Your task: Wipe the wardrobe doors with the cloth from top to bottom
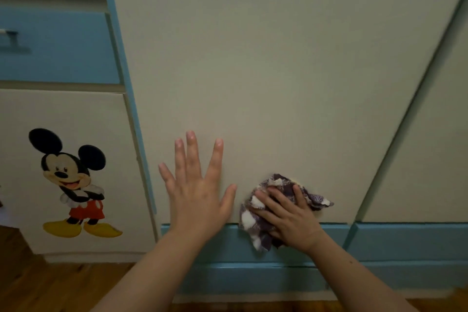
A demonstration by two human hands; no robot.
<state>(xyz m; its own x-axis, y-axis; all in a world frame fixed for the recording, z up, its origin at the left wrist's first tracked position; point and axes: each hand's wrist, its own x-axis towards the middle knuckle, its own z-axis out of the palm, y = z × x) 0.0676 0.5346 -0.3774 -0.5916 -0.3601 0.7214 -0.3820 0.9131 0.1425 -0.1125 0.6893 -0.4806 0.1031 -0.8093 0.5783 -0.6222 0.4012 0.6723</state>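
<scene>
Wardrobe door (253, 71), cream-coloured, fills most of the view, with a blue strip (126, 78) down its left edge and a blue base band (405, 240) beneath it. A neighbouring door (430, 159) of the same cream finish stands to its right, separated by a narrow gap. Cloth (253, 228), purple and white patterned, is bunched and lies against the bottom of the main door, straddling the door's lower edge and the top of the blue base band. Right hand (288, 218) covers the cloth, fingers bent over the folds, grasping it and pressing it to the surface; the thumb is hidden. Left hand (197, 195) is released, laid flat on the same door just left of the cloth, fingers straight and spread, the thumb near the cloth but apart from it, the wrist crossing the base band. Both forearms enter from the bottom of the view, bare. To the left stands a lower cabinet door (114, 134) bearing a cartoon mouse sticker (73, 180), and above it a blue drawer (63, 45) with a bar handle (10, 35), slightly blurred. Wooden floor (50, 286) shows below the cabinet and the wardrobe base.
</scene>
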